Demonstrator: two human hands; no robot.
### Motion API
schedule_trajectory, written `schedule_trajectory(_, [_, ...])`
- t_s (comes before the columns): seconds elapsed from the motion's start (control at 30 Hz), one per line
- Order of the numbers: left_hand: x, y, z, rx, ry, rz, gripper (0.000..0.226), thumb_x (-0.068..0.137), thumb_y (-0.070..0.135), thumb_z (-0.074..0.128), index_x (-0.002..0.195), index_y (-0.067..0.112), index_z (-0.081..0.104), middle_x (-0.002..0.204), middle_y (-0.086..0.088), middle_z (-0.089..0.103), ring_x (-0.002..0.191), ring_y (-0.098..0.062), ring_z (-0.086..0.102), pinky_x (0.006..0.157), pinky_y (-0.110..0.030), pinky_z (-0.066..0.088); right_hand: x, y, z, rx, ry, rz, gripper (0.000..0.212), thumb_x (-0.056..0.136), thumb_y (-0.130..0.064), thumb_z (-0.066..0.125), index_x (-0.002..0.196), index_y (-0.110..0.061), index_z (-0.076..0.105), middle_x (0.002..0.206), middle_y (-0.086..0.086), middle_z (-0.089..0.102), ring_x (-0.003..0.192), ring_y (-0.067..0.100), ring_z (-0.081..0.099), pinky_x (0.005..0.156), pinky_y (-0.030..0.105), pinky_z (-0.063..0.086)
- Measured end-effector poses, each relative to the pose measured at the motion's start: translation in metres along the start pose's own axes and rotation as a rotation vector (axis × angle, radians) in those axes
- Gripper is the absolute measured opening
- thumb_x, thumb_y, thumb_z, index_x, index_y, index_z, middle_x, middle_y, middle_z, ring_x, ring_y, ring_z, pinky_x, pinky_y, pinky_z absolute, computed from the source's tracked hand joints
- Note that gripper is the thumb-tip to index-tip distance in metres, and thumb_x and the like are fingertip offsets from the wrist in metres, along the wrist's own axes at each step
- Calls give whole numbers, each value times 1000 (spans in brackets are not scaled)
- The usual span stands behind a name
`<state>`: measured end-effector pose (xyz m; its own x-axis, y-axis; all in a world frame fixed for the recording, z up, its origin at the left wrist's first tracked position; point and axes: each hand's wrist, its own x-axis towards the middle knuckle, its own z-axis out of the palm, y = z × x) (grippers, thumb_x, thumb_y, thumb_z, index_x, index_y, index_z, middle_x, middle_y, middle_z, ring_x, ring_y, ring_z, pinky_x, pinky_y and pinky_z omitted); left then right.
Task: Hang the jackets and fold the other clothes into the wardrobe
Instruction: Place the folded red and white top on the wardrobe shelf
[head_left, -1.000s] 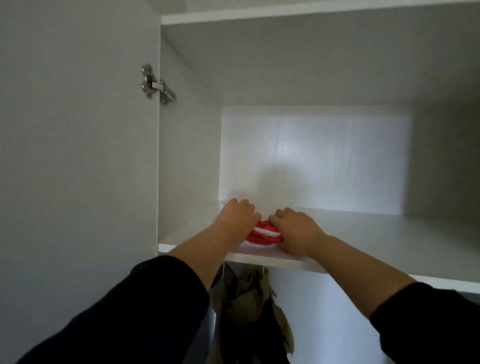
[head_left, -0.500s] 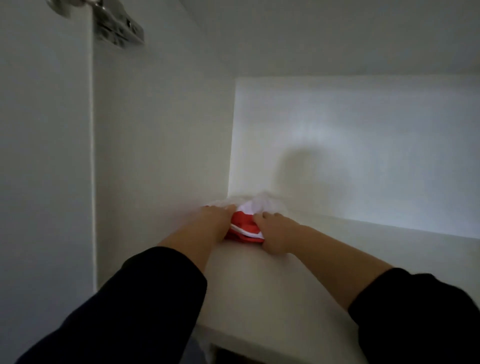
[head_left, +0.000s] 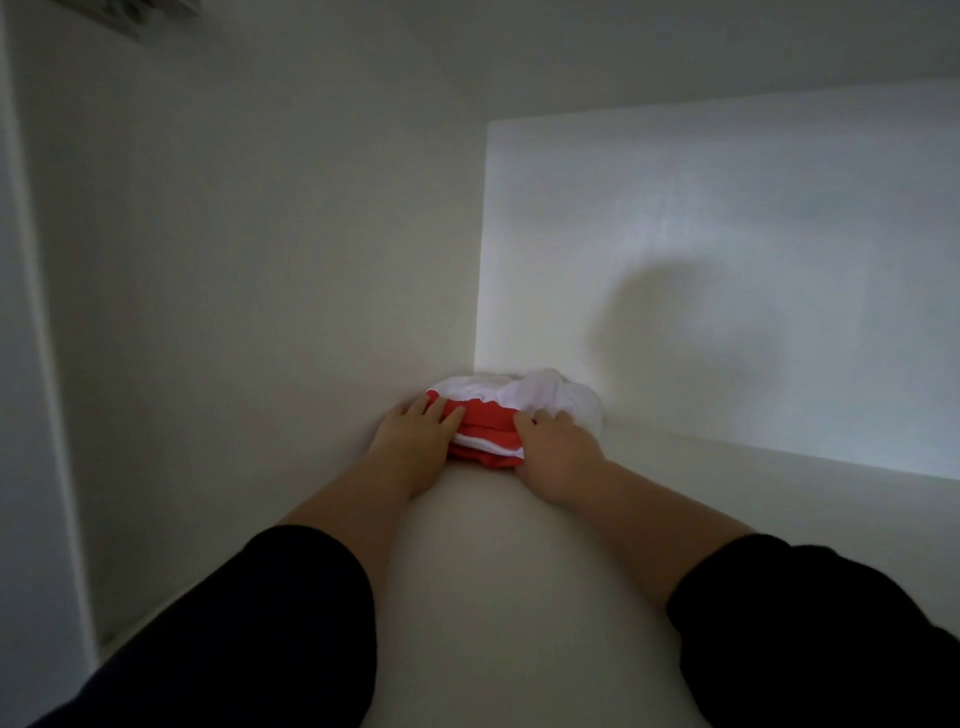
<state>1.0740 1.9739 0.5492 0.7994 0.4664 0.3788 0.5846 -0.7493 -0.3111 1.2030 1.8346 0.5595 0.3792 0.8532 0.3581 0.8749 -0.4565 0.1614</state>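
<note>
1. Since a second ago, we had pushed the folded red-and-white garment from the shelf front into its back left corner.
2. Our left hand pressed it with straight fingers. Our right hand bent over its right edge, and we could not tell whether it gripped.
3. The side wall and back panel hemmed the garment in.

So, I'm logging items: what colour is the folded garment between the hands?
The folded garment is red with white bands, white at the back; head view.

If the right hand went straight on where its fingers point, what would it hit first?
The right hand touches the folded red-and-white garment, so that first; the back panel seems just behind.
</note>
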Motion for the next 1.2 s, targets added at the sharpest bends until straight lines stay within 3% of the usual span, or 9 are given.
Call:
schedule_trajectory(0.1, [-6, 8, -11, -37, -26, -21, 62, 96, 31, 39, 152, 19, 16, 154, -8, 26, 143, -27, 21, 113, -39, 21, -10, 4, -8, 34, -45, -43, 67, 88, -42, 54, 142, -12, 30, 139, 13, 41, 123, 34, 42, 99, 42, 41])
schedule_trajectory(0.23, [-19, 19, -36, -146, 68, 0, 66, 94, 42, 42, 151, 23, 15, 151, -7, 29, 139, -25, 26, 111, -39, 24, -35, 10, -35, 95, 75, -26, 57, 91, -44, 50, 137, -11, 40, 143, 12, 38, 126, 29, 41, 99, 41, 41])
schedule_trajectory(0.37, [-47, 38, -67, -186, 258, -6, 63, 99, 42, 33, 152, 25, 4, 156, -8, 17, 143, -27, 17, 112, -44, 21, -75, 19, -67, -99, 129, 47, 63, 93, -47, 45, 144, -14, 30, 160, 9, 8, 145, 25, 14, 115, 46, 19])
schedule_trajectory(0.57, [-115, 89, -119, -254, 467, 174, 62, 101, 45, 25, 152, 26, -4, 161, -7, 2, 147, -27, 4, 117, -48, 10, -175, 11, -108, -223, 197, 228, 64, 96, -46, 40, 148, -12, 22, 160, 12, 2, 147, 25, 6, 117, 49, 9])
schedule_trajectory(0.73, [-188, 147, -165, -355, 583, 340, 64, 100, 45, 29, 153, 26, -2, 161, -7, 3, 147, -27, 7, 116, -49, 11, -291, 12, -148, -309, 237, 455, 62, 96, -43, 40, 147, -12, 24, 160, 12, 7, 147, 27, 8, 117, 51, 10])
schedule_trajectory(0.97, [-300, 244, -246, -515, 601, 639, 64, 98, 39, 35, 153, 26, 4, 160, -6, 6, 146, -26, 6, 115, -50, 10, -498, 8, -217, -572, 132, 664, 63, 92, -36, 43, 147, -10, 25, 159, 14, 8, 147, 26, 4, 117, 50, 3])
schedule_trajectory(1.2, [-466, 340, -349, -718, 656, 887, 68, 95, 42, 40, 153, 25, 9, 159, -5, 11, 146, -24, 10, 115, -49, 12, -716, -42, -301, -785, 54, 887, 64, 93, -34, 43, 148, -9, 21, 159, 14, 9, 147, 27, 5, 117, 50, 2])
